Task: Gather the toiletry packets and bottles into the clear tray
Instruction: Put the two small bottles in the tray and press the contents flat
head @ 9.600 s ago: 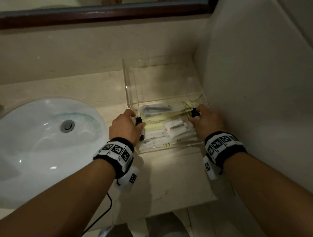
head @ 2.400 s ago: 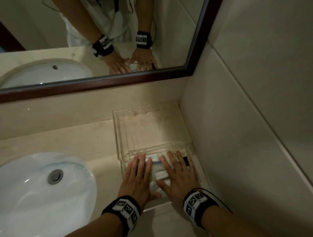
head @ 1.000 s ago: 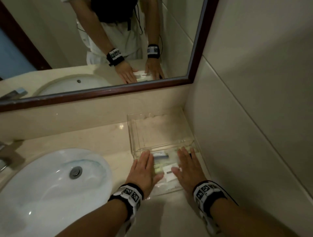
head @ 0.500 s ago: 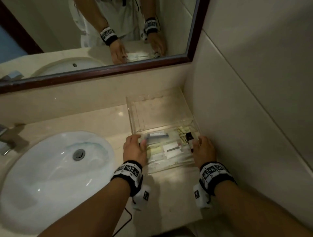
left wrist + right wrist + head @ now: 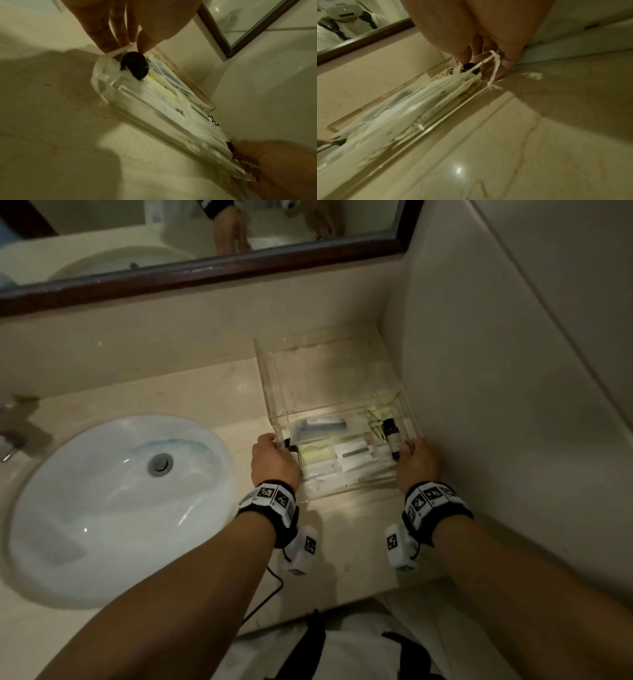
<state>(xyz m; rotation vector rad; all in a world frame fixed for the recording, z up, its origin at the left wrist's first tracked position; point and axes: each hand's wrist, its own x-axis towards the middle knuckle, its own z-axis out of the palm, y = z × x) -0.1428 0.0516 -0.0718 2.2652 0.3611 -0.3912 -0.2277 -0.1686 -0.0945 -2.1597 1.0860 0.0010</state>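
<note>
The low clear tray (image 5: 346, 487) lies on the counter by the right wall, filled with white and yellow toiletry packets (image 5: 349, 457). One dark bottle (image 5: 392, 436) lies at its right end and another dark bottle (image 5: 293, 453) at its left end. My left hand (image 5: 279, 445) pinches the tray's left wall (image 5: 118, 51), thumb inside by the bottle cap (image 5: 134, 67), fingers (image 5: 104, 40) outside. My right hand (image 5: 407, 448) pinches the right wall (image 5: 494, 67) the same way, thumb by the bottle (image 5: 469, 67). Packets (image 5: 402, 115) fill the tray (image 5: 447, 119).
A taller clear acrylic box (image 5: 325, 371) stands open right behind the tray, against the back wall. The white sink (image 5: 120, 508) is at the left, with a faucet (image 5: 13, 433) at the far left. The mirror frame (image 5: 205, 278) runs above. The counter's front edge (image 5: 342, 604) is close.
A second ago both hands lay flat on the packets. They have since slid out to the tray's two ends and pinch its side walls. The head view has tilted downward.
</note>
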